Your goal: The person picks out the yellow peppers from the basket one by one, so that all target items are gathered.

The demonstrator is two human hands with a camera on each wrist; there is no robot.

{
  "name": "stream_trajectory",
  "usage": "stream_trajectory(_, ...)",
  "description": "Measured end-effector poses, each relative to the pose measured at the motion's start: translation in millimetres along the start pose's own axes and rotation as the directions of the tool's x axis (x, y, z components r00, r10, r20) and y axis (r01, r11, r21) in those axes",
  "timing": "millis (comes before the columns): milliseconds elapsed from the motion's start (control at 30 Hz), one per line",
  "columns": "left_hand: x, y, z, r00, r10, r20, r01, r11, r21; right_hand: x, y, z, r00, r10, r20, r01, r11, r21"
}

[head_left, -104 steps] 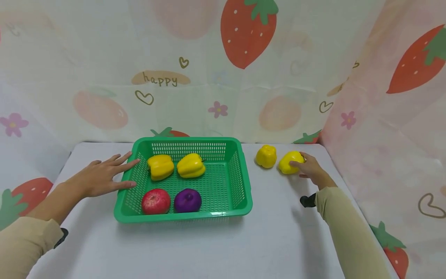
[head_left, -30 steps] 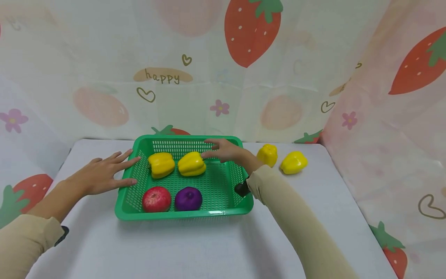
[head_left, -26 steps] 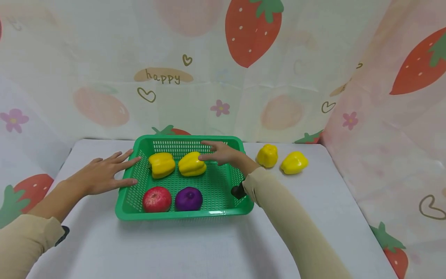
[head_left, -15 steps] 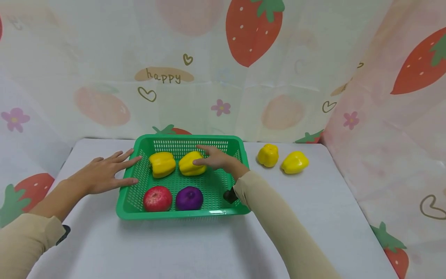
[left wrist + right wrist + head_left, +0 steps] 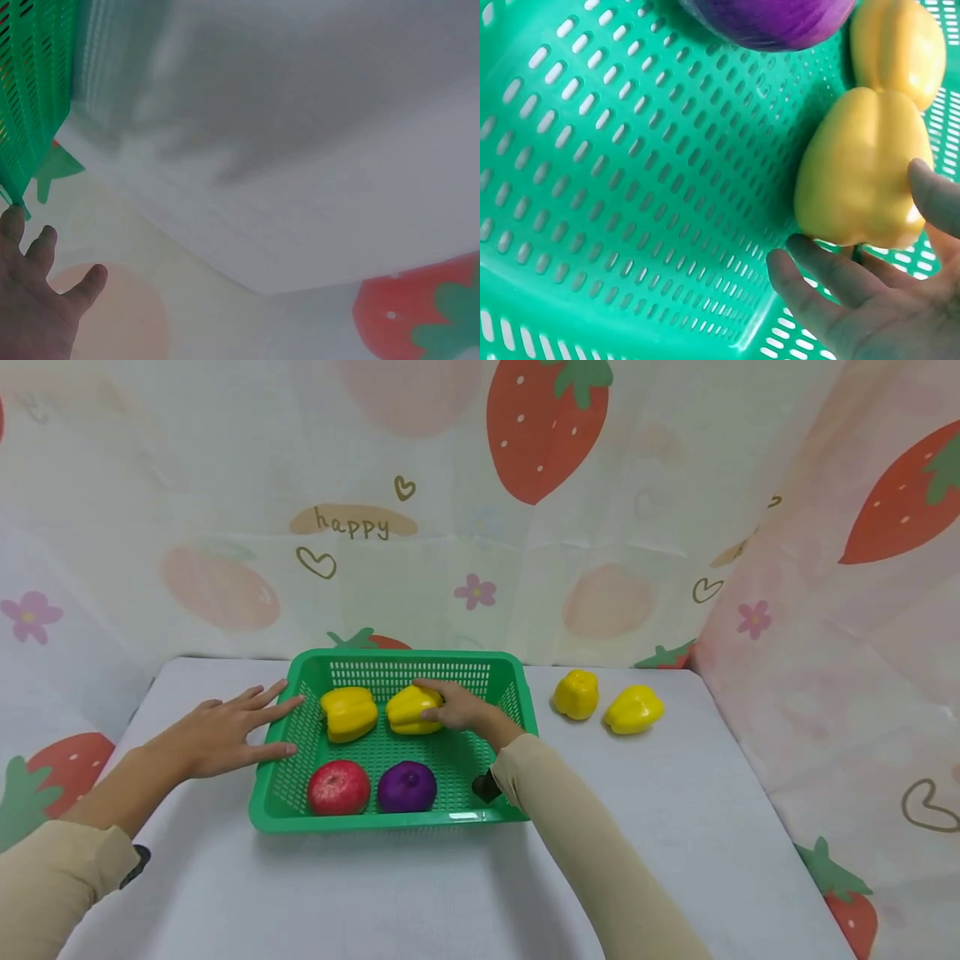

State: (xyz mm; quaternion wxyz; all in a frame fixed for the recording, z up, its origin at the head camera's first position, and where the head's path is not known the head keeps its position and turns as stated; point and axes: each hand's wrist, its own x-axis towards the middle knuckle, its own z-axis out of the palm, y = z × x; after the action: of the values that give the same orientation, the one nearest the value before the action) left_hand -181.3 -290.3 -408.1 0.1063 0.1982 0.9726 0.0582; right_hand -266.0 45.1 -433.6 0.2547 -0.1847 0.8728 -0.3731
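A green plastic basket (image 5: pixel 352 825) holds two yellow bell peppers, a pomegranate (image 5: pixel 338 788) and a round purple vegetable (image 5: pixel 407 787) whose kind I cannot tell. My left hand (image 5: pixel 213 739) lies with spread fingers at the basket's left rim, fingertips over the edge. My right hand (image 5: pixel 463 706) reaches into the basket and grips the right-hand bell pepper (image 5: pixel 405 712) at its stem end. In the right wrist view the thumb (image 5: pixel 934 196) presses one side of that pepper, with the fingers at its stem end. The other bell pepper (image 5: pixel 349 714) lies to its left.
Two more yellow bell peppers, one upright (image 5: pixel 576 695) and one lying (image 5: pixel 634 710), are on the white table (image 5: pixel 645 827) right of the basket. A strawberry-patterned cloth (image 5: pixel 420 568) hangs behind and at both sides.
My right hand has left the yellow bell pepper on the table at the right, come over into the basket and closed on a pepper there. The left hand stays at the rim.
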Motion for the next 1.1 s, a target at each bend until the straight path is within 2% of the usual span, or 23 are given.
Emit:
stream_trajectory(333, -1.4, -1.9, 0.3, 1.000, 0.006, -0.001, -0.006, 1.000, 0.011, 2.5, 0, 3, 1.000, -0.015, -0.016, 0.014, 0.999, -0.031)
stream_trajectory(733, -0.2, -0.3, 0.3, 1.000, 0.007, -0.002, -0.007, 1.000, 0.014, 0.1, 2, 2, 1.000, -0.026, -0.016, 0.026, 0.999, -0.022)
stream_trajectory(900, -0.6, 0.1, 0.8, 1.000, 0.011, -0.006, -0.011, 1.000, 0.014, -3.2, 1, -2, 0.999, -0.048, 0.003, 0.048, 0.999, -0.021)
stream_trajectory(1100, -1.5, 0.7, -0.8, 1.000, 0.012, -0.008, -0.012, 1.000, 0.011, -12.4, -9, -16, 0.996, -0.078, 0.042, 0.081, 0.995, -0.060)
